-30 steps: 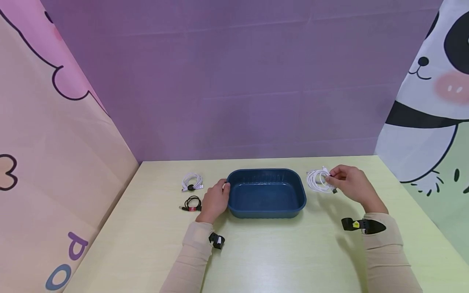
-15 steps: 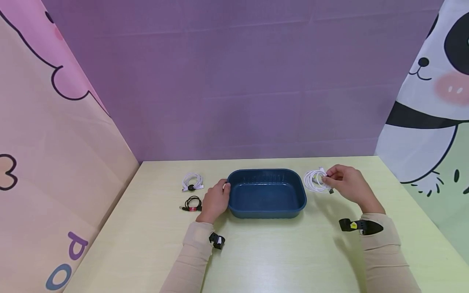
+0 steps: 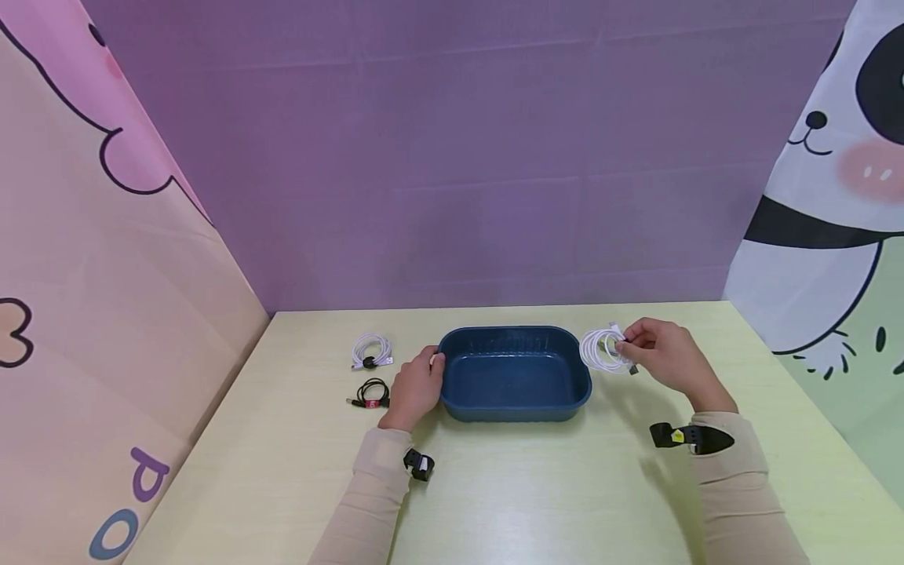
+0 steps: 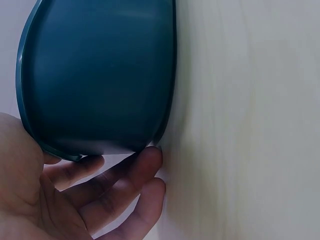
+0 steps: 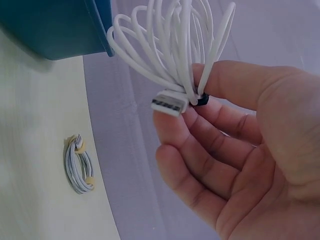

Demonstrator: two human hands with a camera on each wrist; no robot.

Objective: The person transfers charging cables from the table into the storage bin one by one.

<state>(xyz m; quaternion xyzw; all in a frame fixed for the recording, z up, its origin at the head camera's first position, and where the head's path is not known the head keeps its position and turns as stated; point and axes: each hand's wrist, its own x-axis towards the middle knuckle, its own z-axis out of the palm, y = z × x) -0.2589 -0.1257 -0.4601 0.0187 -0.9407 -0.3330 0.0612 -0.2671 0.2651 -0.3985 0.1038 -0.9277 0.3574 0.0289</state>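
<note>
Between the thumb and fingers of my right hand (image 3: pixel 667 357) is a coiled white USB cable (image 5: pixel 172 47), held up off the table beside the right rim of a blue plastic basin (image 3: pixel 515 413). A black tie binds the coil, and its metal USB plug (image 5: pixel 169 103) faces the right wrist camera. My left hand (image 3: pixel 417 388) grips the basin's left end, with the thumb at the rim and fingers against the outer wall (image 4: pixel 100 100). Nothing lies inside the basin.
Left of the basin lie a white coiled cable (image 3: pixel 370 345) with a black tie and a black coiled cable (image 3: pixel 372 390) with a red band. A grey coiled cable (image 5: pixel 77 167) with yellow ties rests on the table, mostly hidden in the head view. A purple backdrop (image 3: pixel 452 157) stands behind.
My right hand has drifted left with the white cable, bringing the coil up to the basin's right rim. The left hand and the basin hold still.
</note>
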